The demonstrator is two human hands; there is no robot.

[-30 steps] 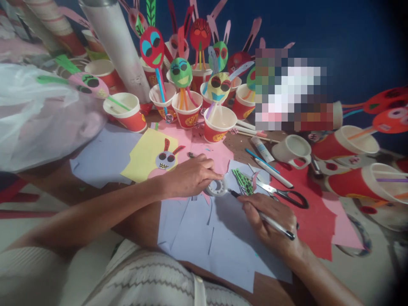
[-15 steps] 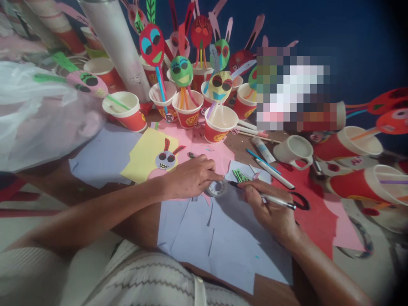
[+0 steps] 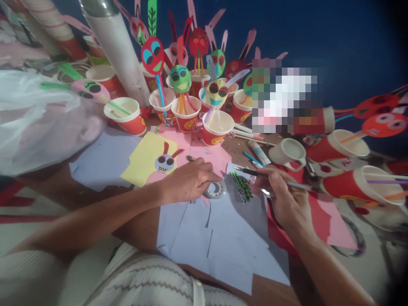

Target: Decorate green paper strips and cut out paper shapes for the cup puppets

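My left hand (image 3: pixel 188 180) rests curled on pale lilac paper (image 3: pixel 219 238), its fingertips pressing on a clear tape roll (image 3: pixel 216 189). My right hand (image 3: pixel 283 199) is closed round a black-tipped pen (image 3: pixel 255 172), the tip pointing left above a green paper cut-out with black marks (image 3: pixel 242 187). That hand covers most of the scissors (image 3: pixel 266 193). A lilac paper face with red ears (image 3: pixel 165 161) lies on a yellow sheet (image 3: pixel 143 159) left of my left hand.
Several red paper cups with paper faces on straws (image 3: pixel 185 112) stand at the back; more cups (image 3: pixel 347 146) lie tipped at the right. A white mug (image 3: pixel 288 153), glue stick (image 3: pixel 259 152), grey tube (image 3: pixel 117 51), plastic bag (image 3: pixel 38 119) and red paper (image 3: pixel 318 221) surround the sheets.
My right hand has lifted and moved up and right with the pen, now over the scissors and uncovering the green cut-out. My left hand stays on the tape roll.
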